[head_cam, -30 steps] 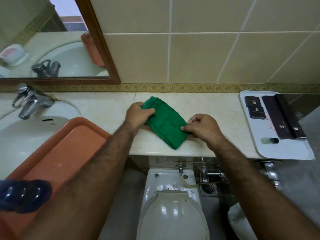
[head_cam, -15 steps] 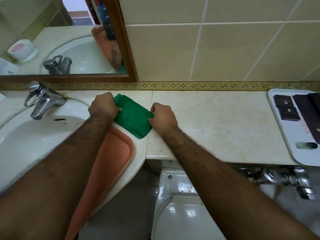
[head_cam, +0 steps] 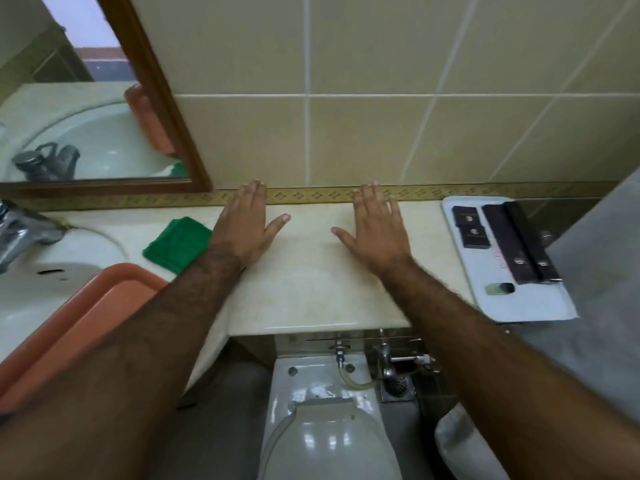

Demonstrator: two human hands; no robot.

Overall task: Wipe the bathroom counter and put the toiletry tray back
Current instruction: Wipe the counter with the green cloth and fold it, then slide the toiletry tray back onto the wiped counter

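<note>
A folded green cloth (head_cam: 176,243) lies on the beige marble counter (head_cam: 304,285), just right of the sink and partly behind my left wrist. My left hand (head_cam: 247,225) rests flat on the counter with fingers spread, holding nothing. My right hand (head_cam: 375,225) lies flat the same way a little to the right, fingertips near the wall border. A white toiletry tray (head_cam: 519,303) sits at the counter's right end with dark boxes (head_cam: 469,225), two long dark packets (head_cam: 516,244) and a small bottle (head_cam: 498,288) on it.
An orange tray (head_cam: 86,306) leans over the white sink (head_cam: 41,282) at the left, with a chrome tap (head_cam: 20,233) behind it. A wood-framed mirror (head_cam: 166,109) hangs above. Below the counter are a toilet (head_cam: 325,427), pipe fittings (head_cam: 398,362) and a floor drain.
Both hands have let go of the green cloth, which now lies by the sink. They moved right and now lie open and flat on the counter.
</note>
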